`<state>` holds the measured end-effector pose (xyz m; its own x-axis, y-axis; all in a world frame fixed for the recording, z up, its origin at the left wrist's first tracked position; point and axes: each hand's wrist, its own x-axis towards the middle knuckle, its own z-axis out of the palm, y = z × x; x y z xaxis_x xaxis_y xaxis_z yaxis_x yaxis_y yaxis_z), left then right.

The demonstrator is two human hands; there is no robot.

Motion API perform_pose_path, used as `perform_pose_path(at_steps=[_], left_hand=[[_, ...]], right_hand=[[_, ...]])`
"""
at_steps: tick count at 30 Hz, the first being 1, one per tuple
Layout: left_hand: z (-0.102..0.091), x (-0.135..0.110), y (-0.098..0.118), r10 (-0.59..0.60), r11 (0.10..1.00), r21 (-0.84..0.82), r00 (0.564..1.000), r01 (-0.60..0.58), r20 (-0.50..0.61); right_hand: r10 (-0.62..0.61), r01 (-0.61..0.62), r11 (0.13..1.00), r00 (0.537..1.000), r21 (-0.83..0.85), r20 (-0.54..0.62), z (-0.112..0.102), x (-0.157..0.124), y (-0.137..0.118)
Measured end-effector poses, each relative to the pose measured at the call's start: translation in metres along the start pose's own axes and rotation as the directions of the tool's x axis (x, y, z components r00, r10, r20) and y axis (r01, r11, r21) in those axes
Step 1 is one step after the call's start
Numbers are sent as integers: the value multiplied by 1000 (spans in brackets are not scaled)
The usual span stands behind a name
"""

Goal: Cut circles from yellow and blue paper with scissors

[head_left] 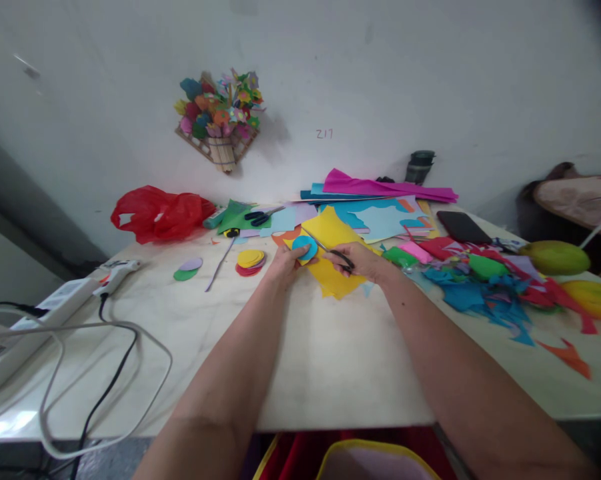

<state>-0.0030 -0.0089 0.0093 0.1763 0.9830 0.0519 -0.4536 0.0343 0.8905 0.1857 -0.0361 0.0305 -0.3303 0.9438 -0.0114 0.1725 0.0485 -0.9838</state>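
Left hand [284, 261] fingers pinching round blue paper disc [305, 247] on yellow paper sheet [333, 257]; right hand [363, 261] fingers gripping black-handled scissors [339, 256] at 3 o'clock of disc.

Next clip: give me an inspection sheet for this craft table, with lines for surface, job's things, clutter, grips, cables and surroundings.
Surface: pale table, bare in front of the arms.
Job's things: yellow paper sheet with a blue paper circle on top; black-handled scissors.
Clutter: stack of paper circles; paper scraps at right; coloured sheets at back; second scissors; red plastic bag; dark phone.
Grips: left hand pinches the circle and sheet; right hand holds the scissors.
Cables: power strip at left edge with looping cables; glue gun.
Surroundings: white wall with paper flower basket.
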Motion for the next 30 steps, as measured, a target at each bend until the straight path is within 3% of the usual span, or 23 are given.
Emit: perform_pose_path(at_steps=[30], left_hand=[[-1, -1, 1, 3, 1000, -4, 999, -3, -49]], right_hand=[[7, -7, 1000, 999, -7, 33, -6, 5, 9]])
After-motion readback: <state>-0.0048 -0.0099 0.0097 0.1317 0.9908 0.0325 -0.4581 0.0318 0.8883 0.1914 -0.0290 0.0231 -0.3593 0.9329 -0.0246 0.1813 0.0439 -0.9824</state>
